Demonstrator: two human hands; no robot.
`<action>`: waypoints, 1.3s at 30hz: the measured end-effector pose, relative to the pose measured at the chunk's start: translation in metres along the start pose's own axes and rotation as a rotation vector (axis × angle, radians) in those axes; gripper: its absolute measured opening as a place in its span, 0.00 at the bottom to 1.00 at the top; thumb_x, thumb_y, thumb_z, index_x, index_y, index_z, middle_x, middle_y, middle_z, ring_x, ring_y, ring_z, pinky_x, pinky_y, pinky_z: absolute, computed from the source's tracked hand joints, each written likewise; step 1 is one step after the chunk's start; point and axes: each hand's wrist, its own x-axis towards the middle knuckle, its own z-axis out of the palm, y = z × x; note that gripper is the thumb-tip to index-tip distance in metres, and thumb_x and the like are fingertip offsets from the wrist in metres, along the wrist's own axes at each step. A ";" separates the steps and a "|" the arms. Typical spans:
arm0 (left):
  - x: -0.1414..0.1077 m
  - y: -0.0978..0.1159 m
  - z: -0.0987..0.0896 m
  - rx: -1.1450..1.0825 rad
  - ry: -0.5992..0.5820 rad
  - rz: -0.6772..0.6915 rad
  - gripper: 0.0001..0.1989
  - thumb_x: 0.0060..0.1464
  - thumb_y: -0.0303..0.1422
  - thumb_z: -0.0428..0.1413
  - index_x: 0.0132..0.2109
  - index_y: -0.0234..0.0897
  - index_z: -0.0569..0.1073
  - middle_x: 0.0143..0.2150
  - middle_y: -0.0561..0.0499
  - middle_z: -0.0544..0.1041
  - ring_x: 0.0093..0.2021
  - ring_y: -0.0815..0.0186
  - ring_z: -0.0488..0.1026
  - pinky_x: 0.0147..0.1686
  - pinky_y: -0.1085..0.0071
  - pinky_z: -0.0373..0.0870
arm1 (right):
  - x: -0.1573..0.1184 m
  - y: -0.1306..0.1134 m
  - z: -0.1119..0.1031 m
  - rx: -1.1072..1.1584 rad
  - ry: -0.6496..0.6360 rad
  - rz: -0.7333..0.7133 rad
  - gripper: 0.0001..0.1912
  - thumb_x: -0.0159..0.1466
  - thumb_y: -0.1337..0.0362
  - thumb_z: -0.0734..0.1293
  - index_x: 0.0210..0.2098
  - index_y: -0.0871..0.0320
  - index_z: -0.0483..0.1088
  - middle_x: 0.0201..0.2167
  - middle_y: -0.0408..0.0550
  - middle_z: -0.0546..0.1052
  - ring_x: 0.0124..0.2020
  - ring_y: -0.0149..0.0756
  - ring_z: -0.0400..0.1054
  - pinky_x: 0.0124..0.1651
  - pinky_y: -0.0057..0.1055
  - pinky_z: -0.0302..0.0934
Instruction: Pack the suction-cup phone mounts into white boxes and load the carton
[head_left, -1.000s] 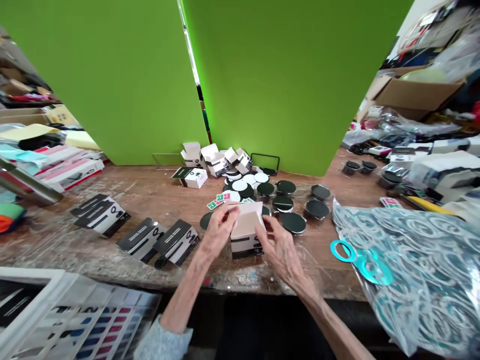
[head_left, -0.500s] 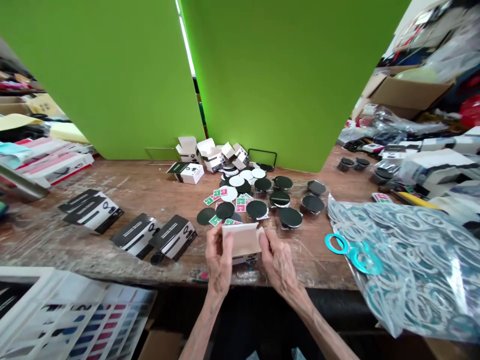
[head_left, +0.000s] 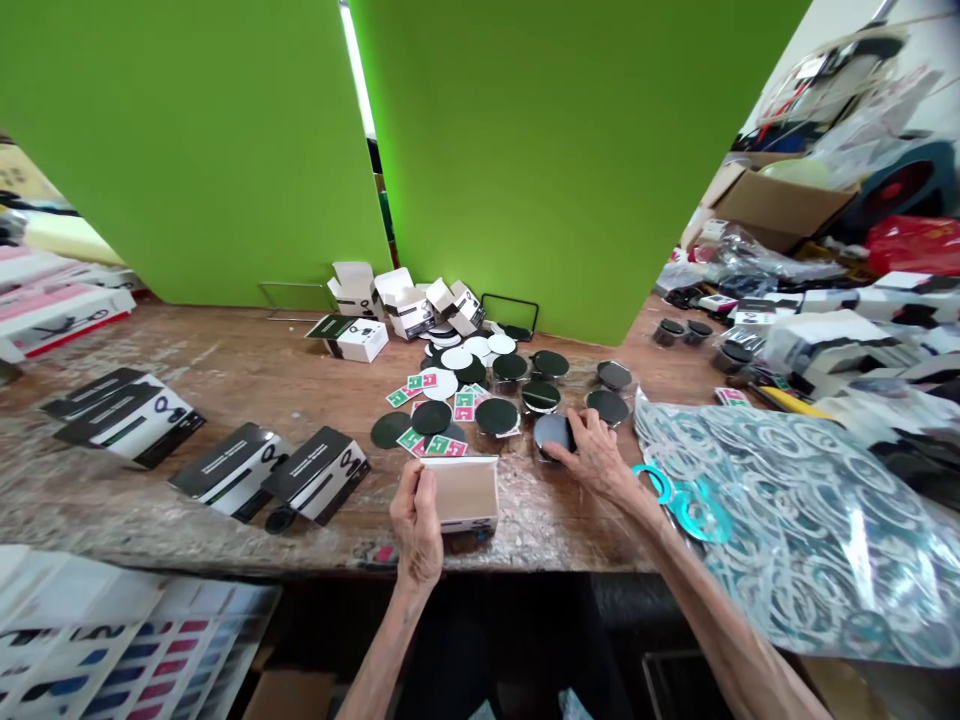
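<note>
My left hand (head_left: 417, 522) grips the left side of an open white box (head_left: 466, 492), whose empty inside faces me near the table's front edge. My right hand (head_left: 594, 452) has its thumb and fingers around the rim of a round black-topped piece (head_left: 553, 437), which rests on the table. Several more such round pieces (head_left: 496, 416) stand behind and beside it. Black discs (head_left: 433, 418), white discs (head_left: 456, 358) and small green and red cards (head_left: 464, 406) lie behind the box.
Closed black and white boxes (head_left: 319, 475) stand at the left, open white boxes (head_left: 406, 303) at the back. A clear bag of rings (head_left: 795, 520) covers the right, with turquoise rings (head_left: 701, 512) by it. Green panels (head_left: 555, 150) rise behind the wooden table (head_left: 247, 370).
My right hand has let go of the box and moved right onto a round piece. My left hand still holds the box, and the view has shifted slightly right.
</note>
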 end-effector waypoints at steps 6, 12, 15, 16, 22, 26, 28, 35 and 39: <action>0.002 0.005 0.003 -0.003 -0.023 -0.021 0.13 0.60 0.44 0.48 0.35 0.39 0.67 0.29 0.55 0.65 0.30 0.68 0.61 0.30 0.75 0.58 | 0.000 0.005 -0.006 0.187 -0.111 0.048 0.27 0.59 0.46 0.67 0.48 0.60 0.66 0.45 0.56 0.66 0.48 0.50 0.64 0.49 0.44 0.58; 0.001 0.014 0.009 0.030 -0.045 0.004 0.12 0.59 0.42 0.48 0.34 0.39 0.66 0.28 0.55 0.64 0.29 0.68 0.61 0.29 0.75 0.58 | -0.016 0.005 -0.009 0.516 -0.188 0.049 0.26 0.53 0.46 0.70 0.39 0.55 0.57 0.34 0.45 0.71 0.35 0.40 0.68 0.36 0.32 0.60; 0.000 0.014 0.010 0.048 -0.043 0.001 0.11 0.58 0.41 0.48 0.34 0.39 0.66 0.28 0.55 0.65 0.29 0.68 0.61 0.29 0.75 0.58 | -0.027 0.002 -0.011 0.540 -0.143 0.023 0.24 0.53 0.49 0.70 0.38 0.55 0.57 0.33 0.43 0.71 0.34 0.39 0.68 0.35 0.32 0.60; 0.000 0.014 0.010 0.050 -0.037 -0.005 0.11 0.58 0.41 0.48 0.34 0.39 0.67 0.28 0.55 0.65 0.29 0.68 0.61 0.29 0.75 0.58 | -0.031 0.001 -0.012 0.544 -0.132 0.033 0.23 0.54 0.50 0.70 0.38 0.55 0.58 0.33 0.43 0.70 0.34 0.39 0.68 0.35 0.32 0.60; -0.001 0.012 0.013 0.092 -0.015 0.032 0.10 0.57 0.40 0.48 0.33 0.39 0.67 0.27 0.56 0.65 0.29 0.68 0.61 0.29 0.75 0.58 | -0.049 0.000 -0.013 0.632 -0.109 0.069 0.16 0.60 0.52 0.64 0.42 0.56 0.63 0.36 0.46 0.73 0.39 0.40 0.69 0.41 0.34 0.62; 0.000 0.015 0.015 0.113 0.004 0.044 0.11 0.57 0.40 0.48 0.32 0.39 0.67 0.27 0.55 0.65 0.29 0.68 0.61 0.29 0.75 0.58 | -0.053 0.003 -0.004 0.537 -0.036 0.103 0.16 0.63 0.51 0.60 0.44 0.54 0.62 0.32 0.45 0.73 0.36 0.41 0.69 0.41 0.36 0.62; 0.001 0.020 0.014 0.125 0.025 0.033 0.12 0.57 0.41 0.48 0.32 0.38 0.68 0.27 0.55 0.66 0.30 0.68 0.62 0.30 0.75 0.59 | -0.054 0.003 -0.003 0.504 -0.056 0.087 0.16 0.64 0.52 0.59 0.46 0.54 0.62 0.32 0.45 0.73 0.35 0.42 0.70 0.41 0.37 0.62; -0.030 0.046 0.016 -0.224 0.096 -0.510 0.18 0.49 0.47 0.58 0.38 0.37 0.72 0.31 0.54 0.72 0.30 0.67 0.68 0.29 0.75 0.64 | -0.056 -0.004 -0.016 0.539 -0.135 0.062 0.17 0.65 0.55 0.57 0.49 0.55 0.62 0.41 0.49 0.74 0.41 0.43 0.70 0.45 0.38 0.62; -0.054 0.046 0.045 -0.434 -0.099 -0.919 0.24 0.49 0.47 0.59 0.47 0.35 0.74 0.37 0.48 0.77 0.34 0.64 0.74 0.34 0.71 0.70 | -0.059 -0.002 -0.013 0.613 -0.119 0.058 0.21 0.66 0.55 0.57 0.56 0.54 0.61 0.46 0.49 0.74 0.45 0.42 0.70 0.50 0.39 0.62</action>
